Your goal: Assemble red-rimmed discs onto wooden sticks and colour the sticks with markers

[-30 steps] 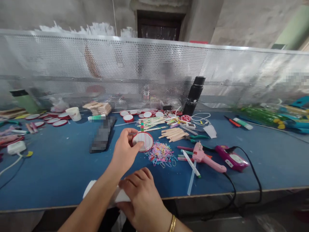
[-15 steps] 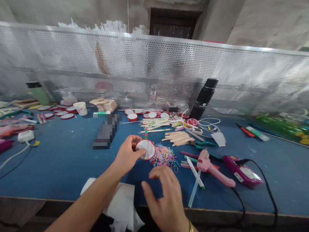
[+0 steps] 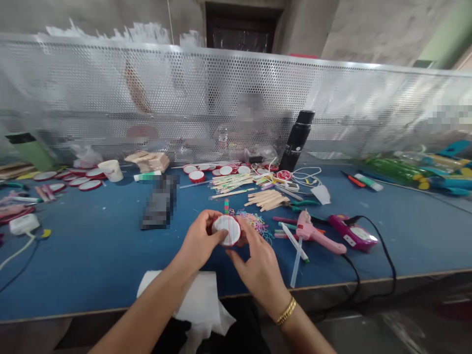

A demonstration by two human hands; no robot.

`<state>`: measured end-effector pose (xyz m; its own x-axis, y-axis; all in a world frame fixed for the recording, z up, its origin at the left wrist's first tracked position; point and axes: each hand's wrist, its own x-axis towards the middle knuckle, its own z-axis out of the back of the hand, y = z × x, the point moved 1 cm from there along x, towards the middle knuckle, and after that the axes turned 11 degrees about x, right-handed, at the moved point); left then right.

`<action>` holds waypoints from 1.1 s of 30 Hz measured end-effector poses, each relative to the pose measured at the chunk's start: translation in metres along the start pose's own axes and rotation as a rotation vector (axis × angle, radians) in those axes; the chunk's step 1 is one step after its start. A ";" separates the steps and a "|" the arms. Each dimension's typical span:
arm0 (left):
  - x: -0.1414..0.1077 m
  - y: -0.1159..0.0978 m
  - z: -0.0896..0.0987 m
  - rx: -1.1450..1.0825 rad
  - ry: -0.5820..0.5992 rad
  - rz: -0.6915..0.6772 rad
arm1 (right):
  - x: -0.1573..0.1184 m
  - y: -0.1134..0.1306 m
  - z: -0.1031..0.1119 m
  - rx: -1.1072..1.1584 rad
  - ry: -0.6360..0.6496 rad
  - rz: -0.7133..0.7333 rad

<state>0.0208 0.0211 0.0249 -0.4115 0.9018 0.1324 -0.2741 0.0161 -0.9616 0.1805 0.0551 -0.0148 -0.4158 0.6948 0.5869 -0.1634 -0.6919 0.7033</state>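
Observation:
My left hand [image 3: 202,240] grips a round white disc [image 3: 231,229] with a red rim, its thumb lying on the white face. Thin red lines run across that face. At the disc's right edge is my right hand [image 3: 258,260], fingers curled against the rim and thumb low beside it. A strip with green and red bands [image 3: 226,205] rises just behind the disc; whether it is joined to it I cannot tell. Partly hidden behind my right fingers lies a pile of small colourful rubber bands [image 3: 254,220].
A pink glue gun [image 3: 319,235] with a clear glue stick, pens and a purple box [image 3: 353,232] with a black cord lie to the right. Wooden sticks [image 3: 266,199] and a black bottle [image 3: 297,140] are behind. White paper [image 3: 201,292] hangs over the front edge.
My right hand has moved up and left from open air to the disc's right edge. My left hand still holds the disc. The camera view has turned slightly right.

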 end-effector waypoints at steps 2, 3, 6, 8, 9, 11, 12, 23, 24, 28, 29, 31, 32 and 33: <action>0.000 0.000 -0.001 -0.006 0.008 -0.022 | 0.000 0.001 0.001 -0.018 -0.010 -0.015; -0.001 -0.001 -0.001 -0.005 0.016 -0.029 | 0.001 0.001 0.001 -0.028 -0.018 -0.013; -0.002 -0.004 -0.001 0.011 0.035 -0.021 | 0.002 0.002 0.001 -0.055 -0.028 -0.001; -0.002 -0.005 0.000 0.025 0.041 -0.004 | 0.003 0.002 0.001 -0.063 -0.027 -0.006; -0.002 -0.006 0.001 0.032 0.043 0.003 | 0.003 0.001 0.001 -0.066 -0.024 -0.006; -0.002 -0.007 0.001 0.036 0.054 0.011 | 0.003 0.000 0.002 -0.071 -0.016 0.001; -0.003 -0.007 0.001 0.032 0.061 0.013 | 0.003 0.000 0.002 -0.074 -0.016 0.008; -0.008 -0.016 0.002 -0.160 0.159 0.118 | 0.002 0.000 0.006 -0.100 -0.004 0.092; -0.009 -0.016 0.002 -0.176 0.166 0.138 | 0.002 0.000 0.006 -0.107 -0.001 0.098; -0.008 -0.013 0.001 -0.173 0.173 0.158 | 0.001 0.000 0.005 -0.139 0.011 0.099; -0.008 -0.013 0.001 -0.164 0.171 0.155 | 0.001 0.000 0.005 -0.145 0.012 0.099; -0.006 -0.011 0.002 -0.158 0.170 0.159 | 0.000 0.001 0.005 -0.155 0.015 0.104; -0.006 -0.011 0.002 -0.161 0.170 0.164 | 0.000 0.001 0.005 -0.159 0.020 0.107; -0.005 -0.010 0.003 -0.163 0.168 0.170 | 0.000 0.001 0.005 -0.162 0.026 0.108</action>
<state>0.0235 0.0149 0.0346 -0.2858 0.9562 -0.0627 -0.0646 -0.0845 -0.9943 0.1853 0.0554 -0.0122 -0.4615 0.6111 0.6431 -0.2574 -0.7860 0.5621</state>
